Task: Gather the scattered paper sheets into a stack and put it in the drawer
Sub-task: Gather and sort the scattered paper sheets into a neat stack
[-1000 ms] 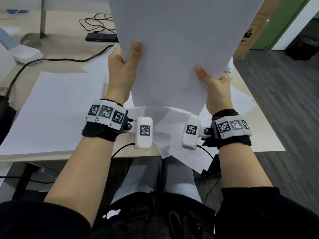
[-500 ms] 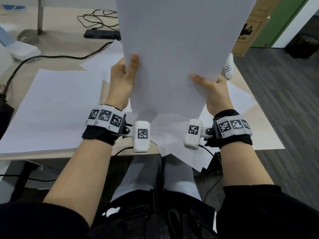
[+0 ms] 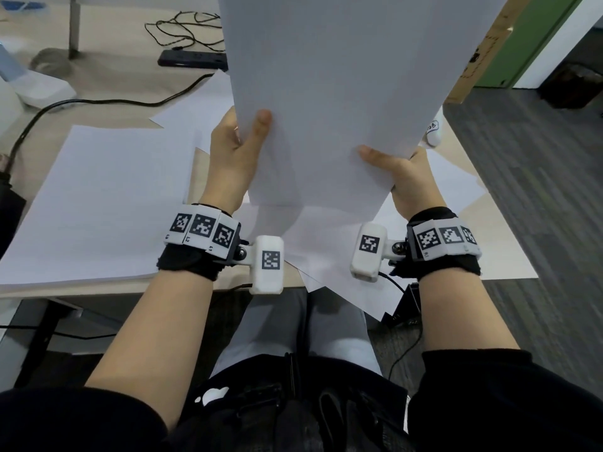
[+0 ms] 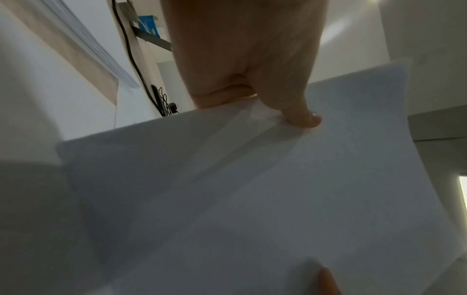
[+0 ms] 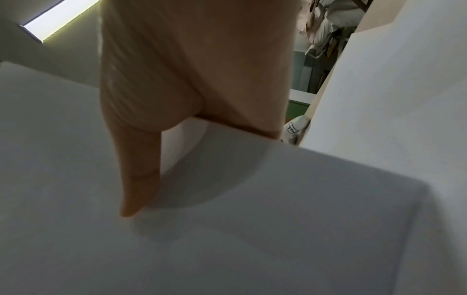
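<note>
Both hands grasp one stack of paper sheets, raised upright above the desk near its front edge. Left hand pinches the stack's left edge, thumb pressed on the near face; right hand grips the lower right corner, thumb laid across the sheet. Under the stack more loose sheets lie fanned over the desk edge, and a wide white sheet covers the desk to the left. Farther back sit a black power strip and tangled cables
</note>
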